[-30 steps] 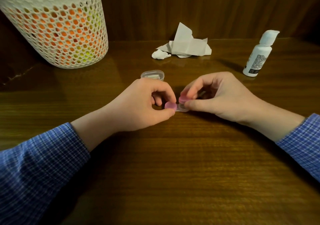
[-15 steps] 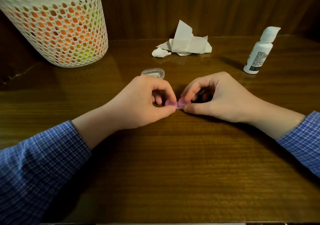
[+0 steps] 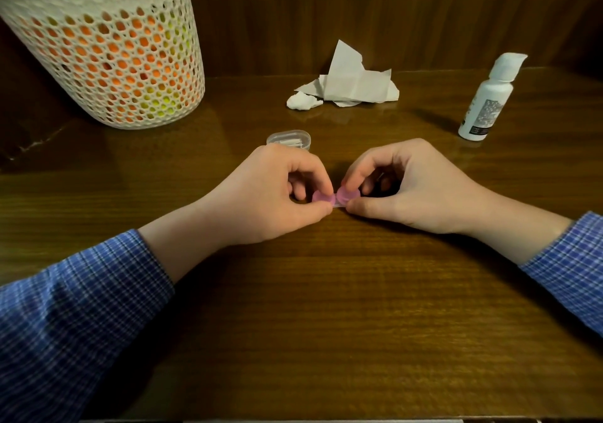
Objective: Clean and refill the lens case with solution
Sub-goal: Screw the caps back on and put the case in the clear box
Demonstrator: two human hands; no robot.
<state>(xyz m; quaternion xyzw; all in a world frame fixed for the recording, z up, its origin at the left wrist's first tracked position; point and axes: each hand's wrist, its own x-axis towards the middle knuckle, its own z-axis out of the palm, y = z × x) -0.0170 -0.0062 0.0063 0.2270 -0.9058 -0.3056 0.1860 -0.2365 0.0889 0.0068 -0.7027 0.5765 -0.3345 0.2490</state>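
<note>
Both your hands pinch the lens case at the middle of the tabletop (image 3: pixel 326 308).

From the left: a white mesh basket (image 3: pixel 107 63), your left hand (image 3: pixel 270 194) pinching the left pink cap (image 3: pixel 321 197) of the lens case (image 3: pixel 337 201), your right hand (image 3: pixel 411 187) pinching the right cap (image 3: pixel 346 193), and far right a white solution bottle (image 3: pixel 489 99), standing upright.

Pink lens case caps (image 3: pixel 332 198); white bottle (image 3: pixel 487 103); blue checked sleeves (image 3: pixel 81 298).
</note>
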